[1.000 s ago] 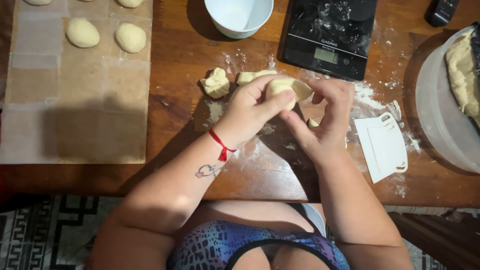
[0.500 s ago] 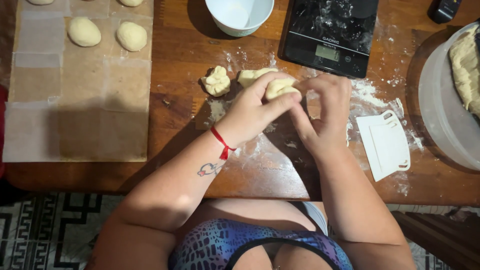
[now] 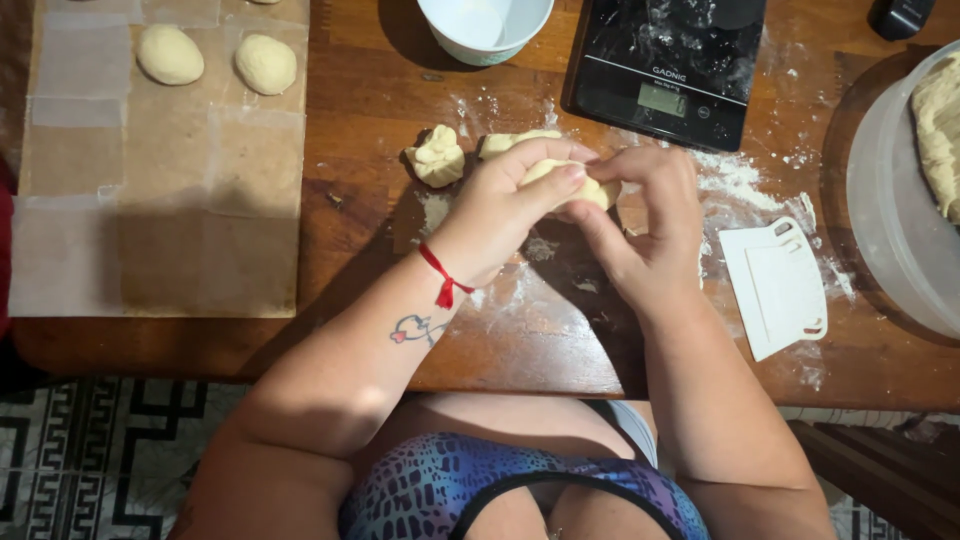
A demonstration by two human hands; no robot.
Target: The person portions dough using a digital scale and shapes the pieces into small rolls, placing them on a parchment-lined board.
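Both hands, left [image 3: 500, 205] and right [image 3: 650, 220], are closed around a dough lump [image 3: 585, 187]. It looks soft, light and sticky; best held gently underneath.

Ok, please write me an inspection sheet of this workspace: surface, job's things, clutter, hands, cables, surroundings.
Surface: wooden table, dusted with flour.
Job's things: dough piece held between both hands; two more dough pieces on the table beside them; two shaped dough balls on the paper sheet.
Clutter: black scale, white bowl, white scraper, tub with dough.
Hands: left hand and right hand both closed on the dough piece.
Cables: nothing seen.
Surroundings: patterned floor.
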